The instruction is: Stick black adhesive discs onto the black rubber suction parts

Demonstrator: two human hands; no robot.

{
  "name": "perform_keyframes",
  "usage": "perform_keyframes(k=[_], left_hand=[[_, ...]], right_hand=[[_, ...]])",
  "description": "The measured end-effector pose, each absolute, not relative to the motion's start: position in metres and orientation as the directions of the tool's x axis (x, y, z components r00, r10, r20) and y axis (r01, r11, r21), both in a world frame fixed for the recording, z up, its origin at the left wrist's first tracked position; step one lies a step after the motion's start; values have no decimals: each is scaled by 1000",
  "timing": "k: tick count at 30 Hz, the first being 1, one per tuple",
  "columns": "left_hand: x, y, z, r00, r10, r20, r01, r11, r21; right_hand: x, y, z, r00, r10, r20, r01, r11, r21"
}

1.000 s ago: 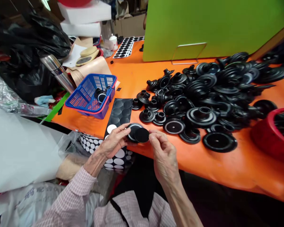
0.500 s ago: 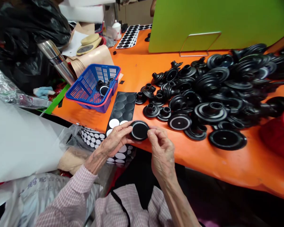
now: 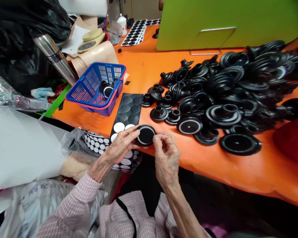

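The underside of the black disc (image 3: 145, 135) is facing away from the camera, so whatever is sitting beneath it cannot be made out. The left hand's (image 3: 120, 143) fingers are partly disappearing behind the disc, and that hand is also covering part of the sticker sheet (image 3: 127, 109). The right frame edge is cutting off a red tub (image 3: 294, 138), and many parts in the heaped pile (image 3: 221, 86) are hiding one another.

The disc is resting in the left grip, which is clamped on its left side — thumb lying over the near rim, fingers going underneath. The right hand (image 3: 167, 157) is standing at the opposite rim, thumb and forefinger close together; whether this grip is pinching the edge or merely touching it cannot be told. Both hands are holding station at the front edge of the orange tabletop (image 3: 136, 76), with the sheet just beyond the left hand and the pile well to the right.

The disc is showing a round, flat, matt black centre, bordered by a pale grey ring and a darker, glossier outer rim — its face tilting toward the camera.
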State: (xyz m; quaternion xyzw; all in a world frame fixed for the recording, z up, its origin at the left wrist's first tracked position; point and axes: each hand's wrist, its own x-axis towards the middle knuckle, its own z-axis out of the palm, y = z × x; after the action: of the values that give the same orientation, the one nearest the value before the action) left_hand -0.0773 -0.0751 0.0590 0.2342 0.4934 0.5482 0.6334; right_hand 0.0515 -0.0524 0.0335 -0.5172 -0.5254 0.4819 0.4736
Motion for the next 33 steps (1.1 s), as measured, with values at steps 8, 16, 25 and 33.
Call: perform_keyframes(k=[8,16,25,33], left_hand=[[-76,-78,52,-181,922,-343,-417,244,875],[-76,-80,55,-242,911,-335,-378,229,897],[-93,-88,63,-274,919,-283,-218,227,949],[-178,-69,159,-587,803,108,322,108,941]], right_hand=[[45,-56,24,3,996,85,153,83,-985],[37,-58,22,11,961,275,318,257,-912],[39,-44,37,-285,945,-159,39,-154,-987],[-52,18,114,-514,849,120,-403,-116,-908]])
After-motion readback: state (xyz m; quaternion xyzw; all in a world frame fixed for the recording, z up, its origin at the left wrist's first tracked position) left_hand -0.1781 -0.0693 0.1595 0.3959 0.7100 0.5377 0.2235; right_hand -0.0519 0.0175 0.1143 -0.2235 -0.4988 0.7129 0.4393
